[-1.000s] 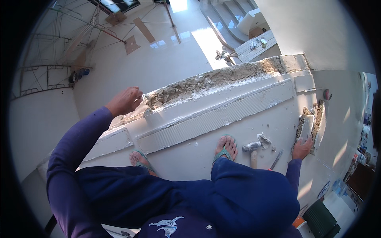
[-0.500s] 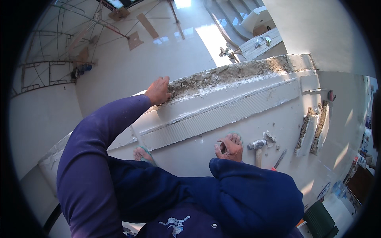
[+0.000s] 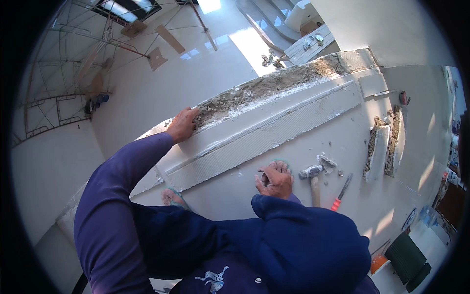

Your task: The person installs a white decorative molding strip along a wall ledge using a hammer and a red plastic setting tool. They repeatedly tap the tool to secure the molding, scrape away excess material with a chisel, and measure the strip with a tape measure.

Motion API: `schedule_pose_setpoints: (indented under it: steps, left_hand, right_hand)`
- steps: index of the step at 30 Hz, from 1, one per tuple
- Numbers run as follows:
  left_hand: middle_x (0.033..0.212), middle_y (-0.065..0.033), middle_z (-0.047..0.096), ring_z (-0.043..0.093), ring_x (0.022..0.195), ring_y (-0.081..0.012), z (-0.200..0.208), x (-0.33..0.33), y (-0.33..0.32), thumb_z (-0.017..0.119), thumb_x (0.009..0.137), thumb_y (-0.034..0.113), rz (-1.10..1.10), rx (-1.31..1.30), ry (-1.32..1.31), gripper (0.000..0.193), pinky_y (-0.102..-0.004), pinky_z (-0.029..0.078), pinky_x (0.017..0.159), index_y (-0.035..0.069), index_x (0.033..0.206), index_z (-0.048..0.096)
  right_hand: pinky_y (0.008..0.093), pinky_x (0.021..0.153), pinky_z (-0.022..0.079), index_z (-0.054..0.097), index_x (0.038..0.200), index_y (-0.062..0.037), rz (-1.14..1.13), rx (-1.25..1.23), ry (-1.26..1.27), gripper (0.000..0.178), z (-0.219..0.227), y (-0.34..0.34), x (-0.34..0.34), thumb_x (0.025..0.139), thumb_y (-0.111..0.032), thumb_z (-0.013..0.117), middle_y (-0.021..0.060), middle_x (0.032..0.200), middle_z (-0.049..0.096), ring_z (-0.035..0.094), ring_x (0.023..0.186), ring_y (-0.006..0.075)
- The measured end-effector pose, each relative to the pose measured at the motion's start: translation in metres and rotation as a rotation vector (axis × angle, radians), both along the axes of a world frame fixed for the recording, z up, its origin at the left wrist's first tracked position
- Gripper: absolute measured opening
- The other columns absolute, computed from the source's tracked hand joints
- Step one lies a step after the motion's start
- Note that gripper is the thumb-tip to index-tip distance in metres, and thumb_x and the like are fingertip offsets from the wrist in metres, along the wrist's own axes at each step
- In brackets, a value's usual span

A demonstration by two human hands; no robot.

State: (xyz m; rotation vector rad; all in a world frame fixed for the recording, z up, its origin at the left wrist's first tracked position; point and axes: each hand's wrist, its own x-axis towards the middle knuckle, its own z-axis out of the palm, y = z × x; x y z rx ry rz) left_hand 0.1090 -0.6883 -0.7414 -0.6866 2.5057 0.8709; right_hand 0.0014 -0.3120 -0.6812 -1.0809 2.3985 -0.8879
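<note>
My left hand (image 3: 181, 125) reaches forward to the broken top of a low ledge (image 3: 274, 82), fingers bent down at the rubble on its left part. Whatever lies under those fingertips is hidden. My right hand (image 3: 277, 182) is curled closed near my right foot, above the floor, with a dark hollow showing between thumb and fingers. I cannot make out what it holds, if anything. A hammer (image 3: 315, 185) with a pale handle lies just right of it. Beside the hammer is a chisel-like tool (image 3: 342, 192) with a red grip.
A long ribbed tile strip (image 3: 264, 139) leans along the ledge's near face. Two broken mortar-backed strips (image 3: 385, 142) lie at right, with smaller chips (image 3: 327, 161) near the hammer. Scaffolding (image 3: 58, 110) stands beyond the ledge at far left. A green chair (image 3: 405, 257) is at lower right.
The whole view has turned and shifted slightly. My left hand stays at the ledge's rubble, and my right hand remains curled near my foot. More of the red-gripped tool shows.
</note>
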Motion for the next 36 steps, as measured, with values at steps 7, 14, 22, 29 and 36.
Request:
schedule_pose_setpoints:
  steps: [7, 14, 22, 29, 36]
  left_hand:
    - [0.079, -0.0178, 0.059, 0.060, 0.075, -0.0347, 0.009, -0.033, -0.014, 0.075, 0.077, -0.001, 0.105, -0.006, 0.112, 0.026, -0.0444, 0.048, 0.070, -0.001, 0.084, 0.051]
    - [0.100, -0.0131, 0.073, 0.072, 0.100, -0.0231, 0.099, -0.133, 0.098, 0.087, 0.087, 0.032, 0.094, 0.906, 0.280, 0.053, -0.0372, 0.059, 0.086, -0.002, 0.119, 0.063]
    - [0.093, -0.0158, 0.068, 0.070, 0.090, -0.0314, 0.035, -0.096, 0.018, 0.072, 0.092, 0.010, -0.064, 0.038, 0.287, 0.023, -0.0428, 0.056, 0.082, 0.000, 0.112, 0.067]
    - [0.133, -0.0185, 0.057, 0.063, 0.117, -0.0330, 0.018, -0.036, -0.026, 0.067, 0.093, 0.003, -0.380, -0.134, 0.184, 0.047, -0.0427, 0.054, 0.100, 0.005, 0.138, 0.058]
    - [0.139, -0.0177, 0.053, 0.052, 0.130, -0.0326, -0.004, -0.020, -0.008, 0.052, 0.097, 0.006, -0.676, -0.308, 0.204, 0.050, -0.0388, 0.048, 0.111, 0.004, 0.148, 0.051]
  right_hand:
    - [0.0479, 0.077, 0.047, 0.072, 0.098, -0.0158, 0.029, 0.028, -0.051, 0.021, 0.002, 0.003, -0.004, 0.080, -0.026, 0.077, 0.0005, 0.075, 0.061, 0.058, 0.086, 0.0293]
    - [0.0495, 0.077, 0.047, 0.071, 0.099, -0.0159, 0.048, 0.070, 0.015, 0.021, 0.005, 0.003, -0.008, 0.082, -0.026, 0.077, 0.0009, 0.077, 0.062, 0.058, 0.089, 0.0299]
    - [0.0495, 0.077, 0.046, 0.071, 0.095, -0.0156, 0.001, 0.004, 0.012, 0.022, -0.007, 0.001, 0.004, 0.078, -0.028, 0.077, 0.0062, 0.081, 0.061, 0.057, 0.089, 0.0336]
    - [0.0483, 0.077, 0.046, 0.071, 0.094, -0.0156, 0.005, 0.008, -0.002, 0.021, -0.006, 0.003, 0.000, 0.079, -0.028, 0.077, 0.0052, 0.079, 0.061, 0.056, 0.087, 0.0323]
    - [0.0482, 0.076, 0.046, 0.071, 0.091, -0.0153, 0.015, 0.012, -0.026, 0.018, -0.004, 0.004, -0.002, 0.079, -0.028, 0.076, 0.0028, 0.075, 0.060, 0.056, 0.086, 0.0312]
